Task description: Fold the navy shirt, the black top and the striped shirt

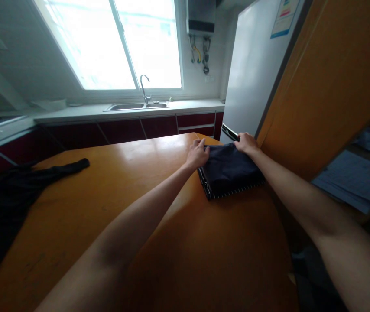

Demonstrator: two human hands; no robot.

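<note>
A folded navy garment (pixel 228 164) lies near the right end of the wooden table, on top of a black folded cloth with white markings (pixel 205 184) along its edges. My left hand (pixel 198 154) is at the far left corner of the navy garment, its fingers bent around that corner. At the far right edge, my right hand (pixel 247 143) is closed on the fabric, with the thumb toward the left. Part of each hand's grip is hidden by the hand itself.
A black garment (pixel 6 208) is spread over the left side of the table (pixel 123 182), one sleeve reaching inward. Beyond stand a counter with a sink (pixel 126 106) and faucet. A refrigerator (pixel 253 65) and a wooden panel (pixel 321 78) bound the right; papers (pixel 354 177) lie on a shelf.
</note>
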